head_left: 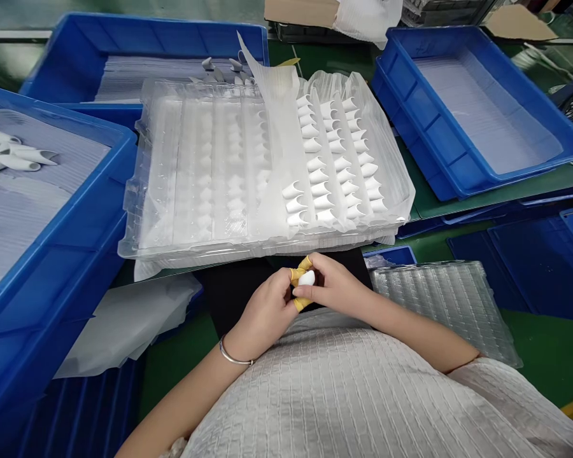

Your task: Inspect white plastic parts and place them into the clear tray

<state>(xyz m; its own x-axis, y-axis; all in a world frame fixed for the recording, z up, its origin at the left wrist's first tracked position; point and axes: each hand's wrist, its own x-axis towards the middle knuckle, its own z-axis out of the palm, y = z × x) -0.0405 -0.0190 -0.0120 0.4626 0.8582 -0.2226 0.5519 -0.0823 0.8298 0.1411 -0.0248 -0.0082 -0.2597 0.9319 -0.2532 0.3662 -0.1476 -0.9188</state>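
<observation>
Close to my body, both hands meet around a small white curved plastic piece (307, 278). My left hand (270, 299) pinches it from the left, with yellow finger covers on the fingertips. From the right, my right hand (332, 280) grips the same piece, its thumb across the front and a yellow cover on one finger. Just beyond the hands lies a clear plastic tray (172, 251). Rows of white tube-like pieces (322, 187) stand in its right part. A translucent sheet (281, 140) partly covers the tray, and pieces show faintly beneath its left part.
At left, a blue bin (119, 137) holds loose white pieces (9, 152). Another blue bin (172, 28) stands behind the tray, with stacked blue bins (396, 83) at back right. Empty clear trays (444, 305) sit low at right; translucent sheets (128, 318) hang low at left.
</observation>
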